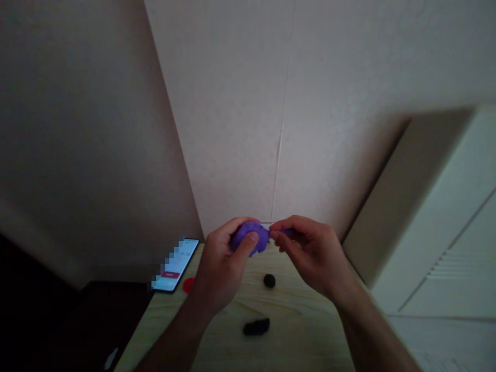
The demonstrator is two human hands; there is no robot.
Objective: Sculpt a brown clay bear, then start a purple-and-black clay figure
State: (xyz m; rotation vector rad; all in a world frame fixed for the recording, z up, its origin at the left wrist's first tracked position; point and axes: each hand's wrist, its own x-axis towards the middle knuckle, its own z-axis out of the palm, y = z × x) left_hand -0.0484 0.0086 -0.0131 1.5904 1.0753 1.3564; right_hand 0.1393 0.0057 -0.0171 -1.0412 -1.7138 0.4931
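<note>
Above the table, my left hand (227,263) is closed around a lump of purple modelling clay (248,238), its thumb pressed on the front of it. The lump has an uneven lower edge. My right hand (313,253) pinches a thin purple strand at the lump's right side, and more purple shows between its fingers. Below the hands, a small round black lump (269,280) lies on the table. Closer to me is a longer black piece (256,327). A red piece (188,284) is partly hidden behind my left wrist.
A phone with a lit screen (176,266) lies at the left edge of the wooden table (302,330). A wall (236,129) rises right behind the table. On the right stands a pale cabinet-like unit (437,222). The floor at the left is dark.
</note>
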